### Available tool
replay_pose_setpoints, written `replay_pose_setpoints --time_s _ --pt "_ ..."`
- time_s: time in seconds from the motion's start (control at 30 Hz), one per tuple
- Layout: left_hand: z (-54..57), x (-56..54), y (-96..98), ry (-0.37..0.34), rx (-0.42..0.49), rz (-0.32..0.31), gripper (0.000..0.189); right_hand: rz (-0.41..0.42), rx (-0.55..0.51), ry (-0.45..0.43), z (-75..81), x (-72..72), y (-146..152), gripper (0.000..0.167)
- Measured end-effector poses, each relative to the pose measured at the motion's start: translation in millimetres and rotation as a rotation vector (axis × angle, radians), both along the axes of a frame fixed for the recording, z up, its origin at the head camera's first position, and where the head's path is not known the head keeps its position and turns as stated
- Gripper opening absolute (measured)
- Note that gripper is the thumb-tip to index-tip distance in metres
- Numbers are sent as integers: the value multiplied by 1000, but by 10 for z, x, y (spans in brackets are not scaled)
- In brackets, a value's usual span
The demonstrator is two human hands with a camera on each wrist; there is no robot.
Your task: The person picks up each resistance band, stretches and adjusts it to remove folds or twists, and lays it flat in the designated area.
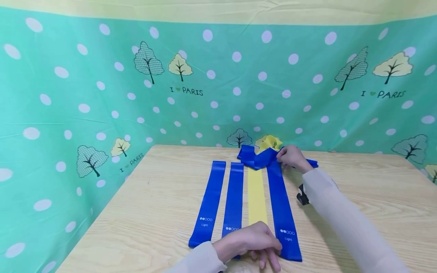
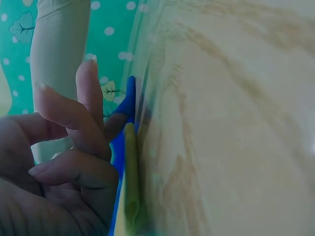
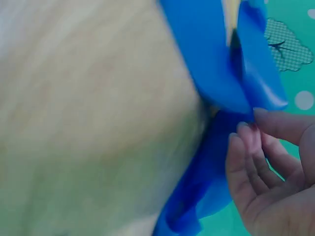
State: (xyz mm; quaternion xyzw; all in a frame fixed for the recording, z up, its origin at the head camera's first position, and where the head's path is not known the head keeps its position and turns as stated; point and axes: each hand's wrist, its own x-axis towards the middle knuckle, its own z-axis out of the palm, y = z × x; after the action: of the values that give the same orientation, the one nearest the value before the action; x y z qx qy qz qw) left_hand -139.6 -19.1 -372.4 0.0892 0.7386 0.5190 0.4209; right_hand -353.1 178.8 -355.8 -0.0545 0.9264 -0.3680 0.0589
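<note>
Two blue resistance bands (image 1: pixel 209 201) (image 1: pixel 233 197) lie flat and lengthwise at the left, beside a yellow resistance band (image 1: pixel 257 195). To their right stretches a third flat blue band (image 1: pixel 283 204) marked "Light". At its far end my right hand (image 1: pixel 293 157) pinches the blue material between thumb and fingertips, which the right wrist view shows close up. My left hand (image 1: pixel 254 240) is over the near end of the yellow band, a fingertip touching the third blue band's left edge. In the left wrist view its other fingers are loosely bent, holding nothing.
A loose heap of blue bands (image 1: pixel 254 157) and a crumpled yellow band (image 1: pixel 271 142) lie at the table's back edge. Beside the right forearm sits a small black object (image 1: pixel 302 195), partly hidden. Behind the wooden table (image 1: pixel 150 212) hangs a green dotted cloth (image 1: pixel 235 76).
</note>
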Motion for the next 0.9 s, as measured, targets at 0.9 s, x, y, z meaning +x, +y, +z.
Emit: replay_pose_setpoints --time_s 0.9 --pt "154 -428 -82 160 -12 108 21 -74 -16 316 619 -84 -15 26"
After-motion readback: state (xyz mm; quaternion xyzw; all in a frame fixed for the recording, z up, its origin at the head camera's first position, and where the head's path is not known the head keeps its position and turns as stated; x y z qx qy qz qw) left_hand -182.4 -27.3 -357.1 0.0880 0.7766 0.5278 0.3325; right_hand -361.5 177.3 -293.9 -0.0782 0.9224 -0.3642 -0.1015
